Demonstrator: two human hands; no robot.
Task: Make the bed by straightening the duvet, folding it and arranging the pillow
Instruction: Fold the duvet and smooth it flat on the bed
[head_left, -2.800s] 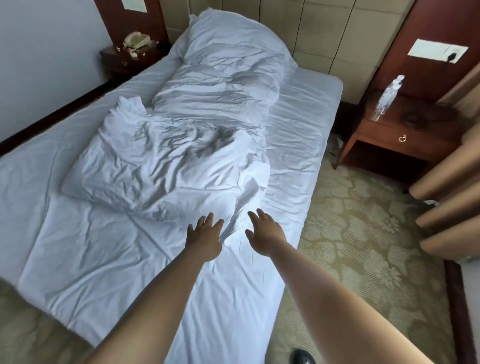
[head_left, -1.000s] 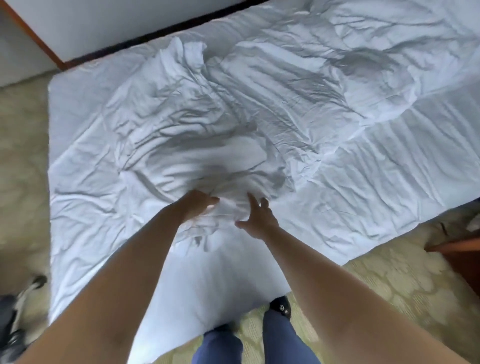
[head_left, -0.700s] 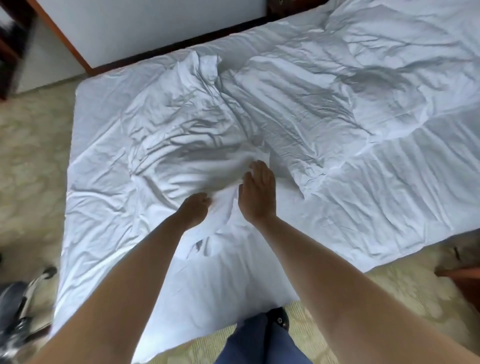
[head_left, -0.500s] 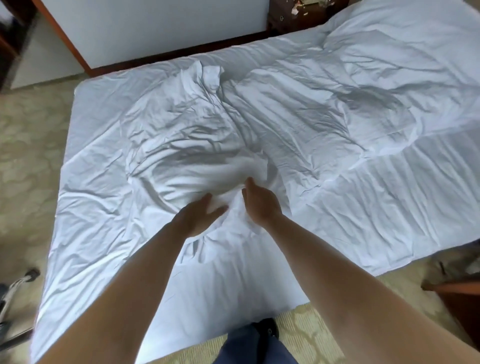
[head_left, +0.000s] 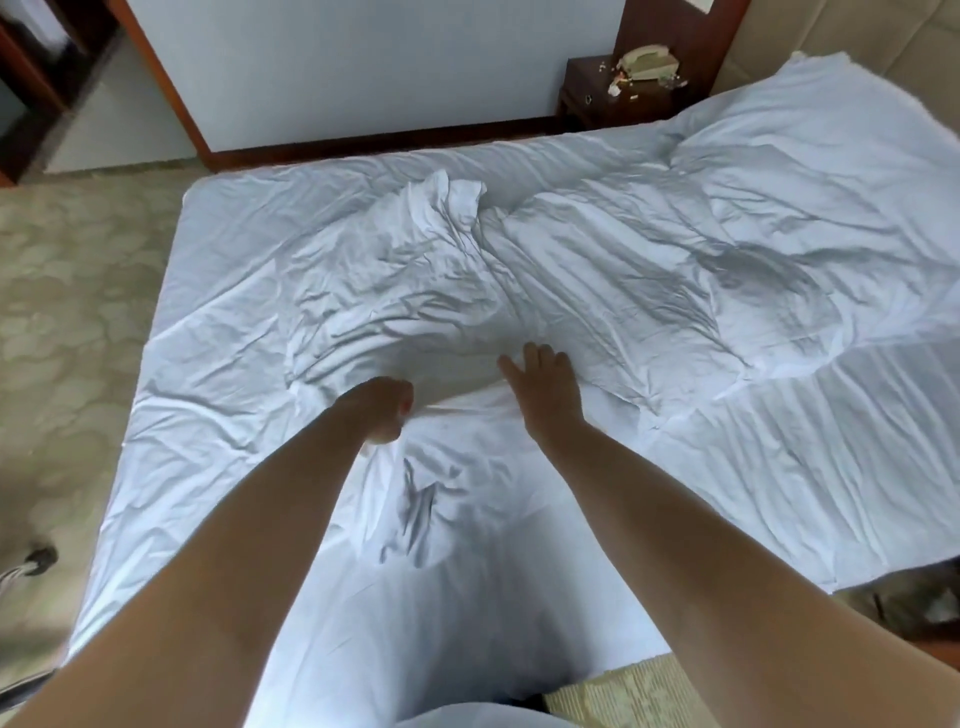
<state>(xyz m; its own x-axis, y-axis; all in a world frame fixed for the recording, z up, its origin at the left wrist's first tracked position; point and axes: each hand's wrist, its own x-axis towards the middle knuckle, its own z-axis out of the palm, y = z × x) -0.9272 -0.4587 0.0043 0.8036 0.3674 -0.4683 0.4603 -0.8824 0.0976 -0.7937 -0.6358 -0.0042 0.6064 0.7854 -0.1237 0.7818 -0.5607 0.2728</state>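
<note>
A crumpled white duvet (head_left: 545, 291) lies bunched across the middle of the bed (head_left: 197, 415), which is covered by a white sheet. My left hand (head_left: 382, 408) is curled at the duvet's near edge and grips a fold of the white cloth. My right hand (head_left: 545, 387) lies a little to the right, fingers straight, resting flat on the duvet's near edge. A white pillow (head_left: 831, 119) sits at the far right, by the headboard. Both forearms reach in from the bottom of the view.
A dark wooden nightstand (head_left: 613, 98) with a beige telephone (head_left: 647, 62) stands beyond the bed's far side. Patterned carpet (head_left: 67, 322) runs along the left. A white wall with a dark skirting board lies beyond the bed.
Both hands have spread apart along the duvet's near edge. My left hand has curled onto the cloth; my right hand now lies flat. The view has tilted up toward the wall.
</note>
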